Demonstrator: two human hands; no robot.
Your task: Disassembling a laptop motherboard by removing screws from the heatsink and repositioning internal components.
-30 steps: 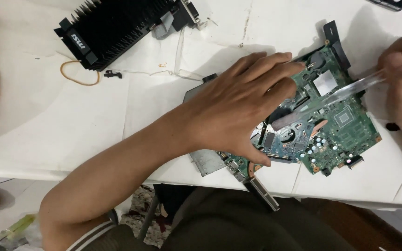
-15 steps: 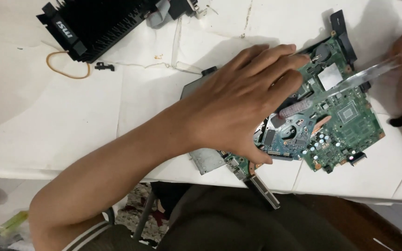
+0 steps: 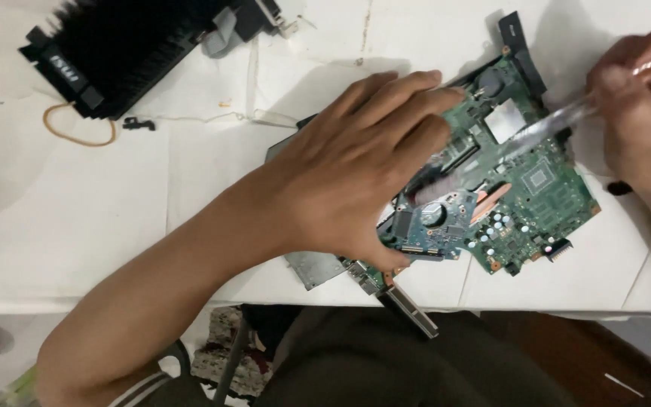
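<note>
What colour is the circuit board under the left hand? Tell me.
Green, seen in the head view: the circuit board under the left hand.

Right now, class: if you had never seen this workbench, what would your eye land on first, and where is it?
First, the green circuit board at centre right on the white table, with the left hand spread flat across it. At the right edge the right hand holds a shiny slim tool slanting down onto the board. Top left lies a black finned heatsink, an orange rubber band beside it.
</note>
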